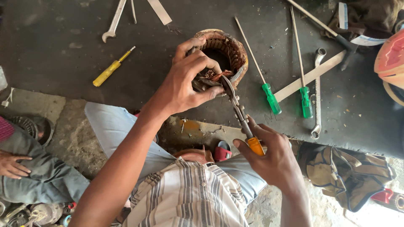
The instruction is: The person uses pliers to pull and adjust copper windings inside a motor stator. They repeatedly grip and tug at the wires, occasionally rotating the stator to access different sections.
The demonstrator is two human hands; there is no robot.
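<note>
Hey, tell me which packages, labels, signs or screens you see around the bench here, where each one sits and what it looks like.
No screens or signs in view.
White and blue label strip: top right corner, on the dark cloth bundle; narrow, upright, white with a blue edge.
White curved band: top right, below that bundle beside the red rounded object; whether it is a label or a package edge is unclear.

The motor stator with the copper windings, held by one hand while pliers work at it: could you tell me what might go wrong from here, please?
1. The pliers' jaws bite right beside the left hand's fingers, so a slip could pinch or cut them.
2. Pulling could tear neighbouring copper windings on the stator.
3. The stator sits steadied by one hand alone; a hard tug from the right hand might jerk it into the green screwdriver nearby.
</note>
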